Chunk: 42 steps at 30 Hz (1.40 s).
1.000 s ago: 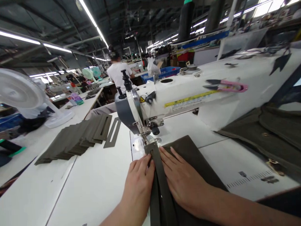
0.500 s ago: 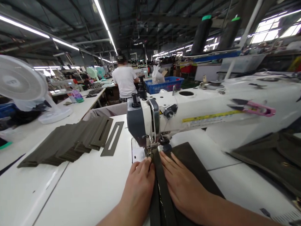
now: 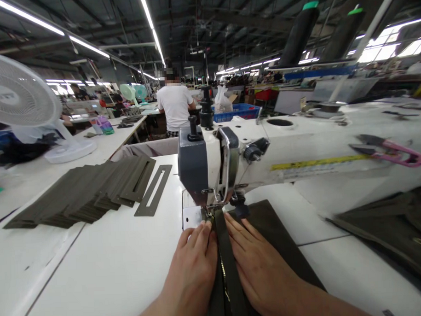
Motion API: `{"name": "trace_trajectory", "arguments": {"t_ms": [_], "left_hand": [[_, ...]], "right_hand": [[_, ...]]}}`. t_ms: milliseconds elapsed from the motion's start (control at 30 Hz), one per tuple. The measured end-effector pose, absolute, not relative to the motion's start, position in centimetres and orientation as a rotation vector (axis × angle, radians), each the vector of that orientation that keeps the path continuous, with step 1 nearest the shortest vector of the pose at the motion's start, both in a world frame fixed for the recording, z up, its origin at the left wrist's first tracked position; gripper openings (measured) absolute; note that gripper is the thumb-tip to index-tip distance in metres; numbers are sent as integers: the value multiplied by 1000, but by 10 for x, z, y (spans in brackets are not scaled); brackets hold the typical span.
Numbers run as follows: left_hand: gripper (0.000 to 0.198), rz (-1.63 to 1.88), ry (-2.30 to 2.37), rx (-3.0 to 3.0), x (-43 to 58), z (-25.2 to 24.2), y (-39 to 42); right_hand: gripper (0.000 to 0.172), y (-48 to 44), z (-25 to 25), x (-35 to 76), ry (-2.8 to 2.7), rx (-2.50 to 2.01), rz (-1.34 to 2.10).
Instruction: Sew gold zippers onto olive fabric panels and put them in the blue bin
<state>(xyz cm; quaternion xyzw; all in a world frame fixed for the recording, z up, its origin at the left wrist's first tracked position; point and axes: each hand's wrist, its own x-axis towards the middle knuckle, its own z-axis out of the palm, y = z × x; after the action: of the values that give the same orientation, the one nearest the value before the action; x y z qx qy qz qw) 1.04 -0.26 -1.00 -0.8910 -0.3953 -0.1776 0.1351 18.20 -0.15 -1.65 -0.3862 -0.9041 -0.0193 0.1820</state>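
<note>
Left hand (image 3: 196,264) and right hand (image 3: 261,267) lie flat, flanking an olive strip (image 3: 223,240).
Both hands press palm-down, fingers open and gripping nothing, close together; their fingertips sit nearer the sewing machine (image 3: 211,167) foot at 12 o'clock than a second ago. The strip is narrow, dark olive, lying on a matching fabric panel (image 3: 268,216) on the table (image 3: 107,272) at 6 o'clock. At 10 o'clock a stack of olive frames (image 3: 80,195) fans out. Far off at 12 o'clock, a blue crate (image 3: 239,112) holds a white bag (image 3: 222,101).
</note>
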Motion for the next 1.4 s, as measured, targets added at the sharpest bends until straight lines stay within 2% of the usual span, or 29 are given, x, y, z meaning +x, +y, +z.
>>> {"name": "trace_trajectory", "arguments": {"t_ms": [533, 1167, 1267, 1400], "left_hand": [[26, -424, -1196, -2635, 11, -2, 0], [19, -389, -1323, -2674, 13, 6, 15], [19, -413, -1358, -2703, 11, 8, 16], [25, -542, -1353, -2776, 3, 7, 13]], "right_hand": [[46, -3, -15, 182, -2554, -1166, 39], [48, 11, -8, 184, -2501, -1119, 124], [42, -11, -3, 191, -2454, -1044, 125], [20, -49, -5, 193, -2370, -783, -5]]}}
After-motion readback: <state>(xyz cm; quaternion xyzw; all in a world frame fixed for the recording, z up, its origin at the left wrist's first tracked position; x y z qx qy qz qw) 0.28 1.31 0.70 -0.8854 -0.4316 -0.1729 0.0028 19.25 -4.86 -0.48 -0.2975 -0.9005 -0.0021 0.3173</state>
